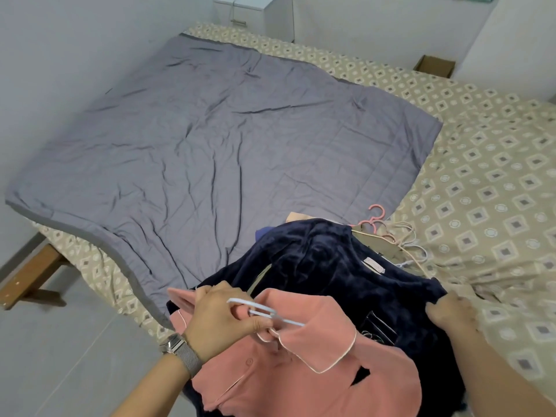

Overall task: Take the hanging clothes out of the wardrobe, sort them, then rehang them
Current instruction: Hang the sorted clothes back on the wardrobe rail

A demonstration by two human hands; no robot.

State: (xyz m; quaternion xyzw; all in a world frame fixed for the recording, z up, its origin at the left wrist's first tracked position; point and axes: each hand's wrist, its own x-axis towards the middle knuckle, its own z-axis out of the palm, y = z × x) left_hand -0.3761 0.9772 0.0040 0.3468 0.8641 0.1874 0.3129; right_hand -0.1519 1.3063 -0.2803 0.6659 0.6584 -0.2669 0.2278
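Clothes heaped at the six o'clock edge of the bed: pink collared shirt on top, dark navy fleece garment spread underneath. Left hand at seven o'clock, fingers curled round the pale blue hanger at the shirt's collar, gripping both hook and fabric there. Metal-banded watch on that wrist. Right hand out at four o'clock, resting on the navy fleece's edge against the patterned sheet; blurred, so cannot tell whether those fingers clutch the cloth or only press it. White label showing at the fleece's neck. Just beyond the pile, toward one o'clock, a tangle of pink hangers lying on the sheet, hooks up against the corner of the grey quilt. Quilt spread wide and creased across the bed from nine to twelve o'clock. Farther out, white cabinet at twelve, open cardboard box at two, wooden bed frame poking out at nine over grey floor.
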